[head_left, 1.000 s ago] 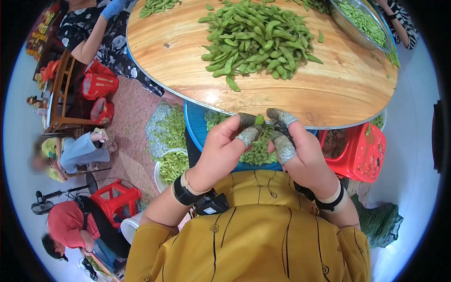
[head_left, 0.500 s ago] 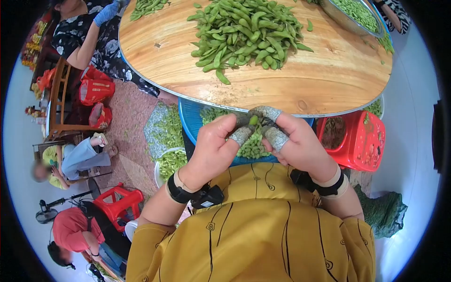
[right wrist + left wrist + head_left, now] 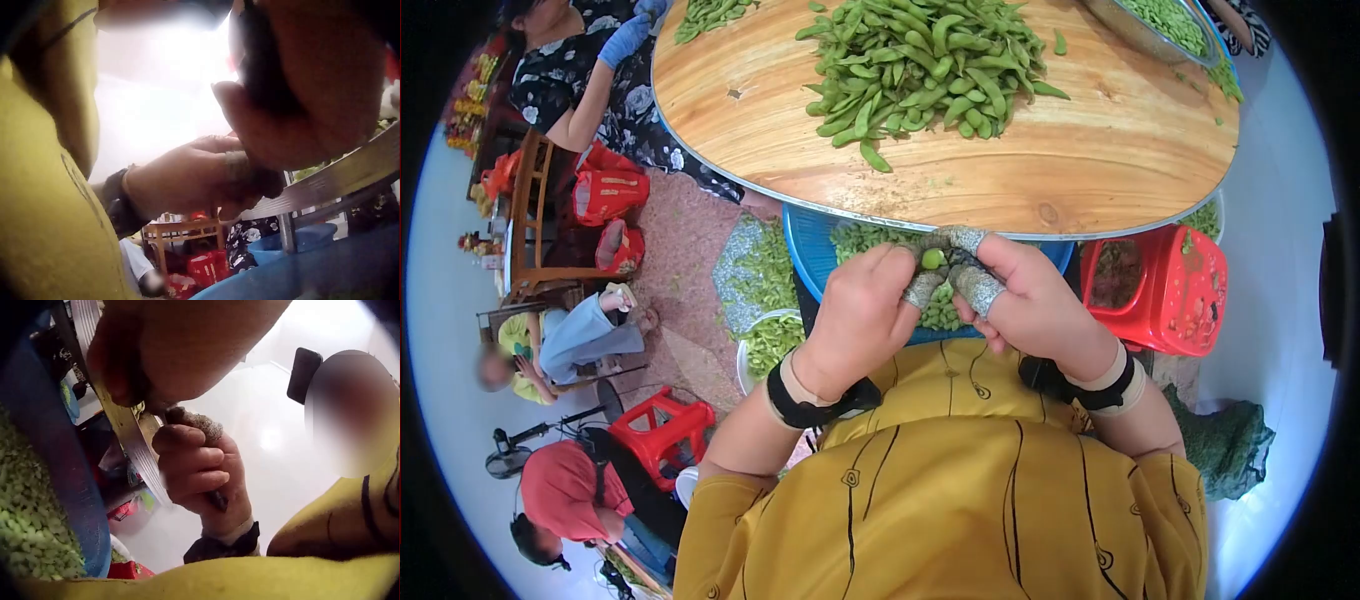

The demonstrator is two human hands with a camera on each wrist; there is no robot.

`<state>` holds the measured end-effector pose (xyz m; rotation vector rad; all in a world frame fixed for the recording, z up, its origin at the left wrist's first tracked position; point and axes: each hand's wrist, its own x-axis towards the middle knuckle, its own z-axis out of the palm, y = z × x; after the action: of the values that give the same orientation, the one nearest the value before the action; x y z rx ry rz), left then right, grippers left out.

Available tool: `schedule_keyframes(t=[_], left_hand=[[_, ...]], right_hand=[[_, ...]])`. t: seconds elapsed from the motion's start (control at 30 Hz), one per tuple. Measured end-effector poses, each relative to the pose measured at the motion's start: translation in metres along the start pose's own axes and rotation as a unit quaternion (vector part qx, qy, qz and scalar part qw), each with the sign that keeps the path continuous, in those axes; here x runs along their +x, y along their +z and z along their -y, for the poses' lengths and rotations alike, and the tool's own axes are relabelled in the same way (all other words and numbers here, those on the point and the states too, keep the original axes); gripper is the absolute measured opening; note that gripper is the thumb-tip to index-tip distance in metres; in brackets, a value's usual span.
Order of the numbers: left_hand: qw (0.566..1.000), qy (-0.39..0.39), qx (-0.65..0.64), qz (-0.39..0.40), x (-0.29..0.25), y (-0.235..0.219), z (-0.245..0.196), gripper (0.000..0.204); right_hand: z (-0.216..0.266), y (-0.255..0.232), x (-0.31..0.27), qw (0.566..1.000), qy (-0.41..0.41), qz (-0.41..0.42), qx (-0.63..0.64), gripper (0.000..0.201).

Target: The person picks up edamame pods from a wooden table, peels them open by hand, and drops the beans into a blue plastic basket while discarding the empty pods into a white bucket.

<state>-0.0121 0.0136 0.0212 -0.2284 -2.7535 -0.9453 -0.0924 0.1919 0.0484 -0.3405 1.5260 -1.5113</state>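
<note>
Just off the table's near edge, my left hand [image 3: 855,315] pinches a green soybean pod [image 3: 933,259] between thumb and index finger. My right hand [image 3: 1045,305] meets it from the other side, its thumb and index finger closed at the same pod. Grey, speckled wraps cover the thumb and index finger of both hands. Below them is a blue tub [image 3: 802,250] with shelled green beans [image 3: 941,313] inside. The left wrist view shows the right hand [image 3: 197,469] with its other fingers curled; the pod is hidden there by the hands.
A heap of soybean pods [image 3: 925,70] lies on the wooden table [image 3: 740,140], with a metal colander [image 3: 1150,50] of beans at back right. A red stool [image 3: 1200,290] stands at right, a white bucket [image 3: 745,365] at left. Across the table, a person wears blue gloves [image 3: 625,42].
Both hands have drawn closer together around the pod, and the right fingertips now meet the left ones. The head view has shifted slightly, moving the table upward in it.
</note>
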Motion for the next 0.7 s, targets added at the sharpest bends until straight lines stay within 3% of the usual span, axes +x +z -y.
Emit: schedule_keyframes(t=[0.07, 0.1, 0.13, 0.17, 0.23, 0.27, 0.3, 0.37, 0.4, 0.47, 0.5, 0.57, 0.7], left_hand=[[0.999, -0.011, -0.035, -0.001, 0.0, -0.001, -0.001, 0.012], [0.946, -0.172, -0.27, 0.056, 0.001, -0.003, -0.003, 0.011], [0.81, -0.318, -0.481, 0.108, 0.002, -0.005, -0.003, 0.013], [0.809, -0.319, -0.482, 0.108, 0.001, -0.006, -0.001, 0.013], [0.562, -0.33, -0.746, 0.137, -0.001, -0.007, 0.006, 0.021], [0.552, -0.339, -0.749, 0.14, -0.002, -0.005, 0.006, 0.021], [0.551, -0.34, -0.749, 0.141, -0.001, -0.005, 0.004, 0.021], [0.7, -0.36, -0.597, 0.158, 0.001, -0.004, 0.0, 0.018], [0.699, -0.36, -0.597, 0.158, 0.0, -0.002, 0.0, 0.018], [0.807, -0.278, -0.492, 0.174, -0.002, 0.001, 0.001, 0.015], [0.806, -0.278, -0.492, 0.174, -0.003, 0.001, -0.001, 0.015], [0.833, -0.241, -0.467, 0.175, -0.004, 0.0, -0.004, 0.013], [0.797, -0.313, -0.497, 0.144, -0.01, -0.001, 0.005, 0.014]], right_hand=[[0.001, -0.001, 0.001, 1.0, 0.006, -0.001, -0.009, 0.03], [-0.002, -0.002, 0.001, 1.0, 0.006, -0.001, -0.009, 0.03], [-0.006, -0.004, 0.002, 1.0, 0.016, 0.008, 0.011, 0.029], [-0.008, -0.006, 0.002, 0.999, 0.025, 0.017, 0.03, 0.028], [-0.01, -0.01, 0.0, 0.998, 0.025, 0.032, 0.057, 0.026], [-0.01, -0.011, -0.001, 0.995, 0.024, 0.046, 0.084, 0.024], [-0.011, -0.013, -0.001, 0.995, 0.025, 0.046, 0.084, 0.024], [-0.011, -0.015, -0.002, 1.0, 0.02, 0.005, -0.003, 0.019], [-0.013, -0.013, -0.002, 1.0, 0.02, 0.005, -0.003, 0.019], [-0.019, -0.009, 0.001, 0.987, -0.087, -0.063, -0.122, 0.019], [-0.027, -0.01, 0.005, 0.987, -0.087, -0.063, -0.122, 0.019], [-0.042, -0.012, 0.015, 0.926, -0.192, -0.127, -0.299, 0.022], [-0.037, -0.007, 0.012, 0.893, -0.186, -0.127, -0.391, 0.022]])
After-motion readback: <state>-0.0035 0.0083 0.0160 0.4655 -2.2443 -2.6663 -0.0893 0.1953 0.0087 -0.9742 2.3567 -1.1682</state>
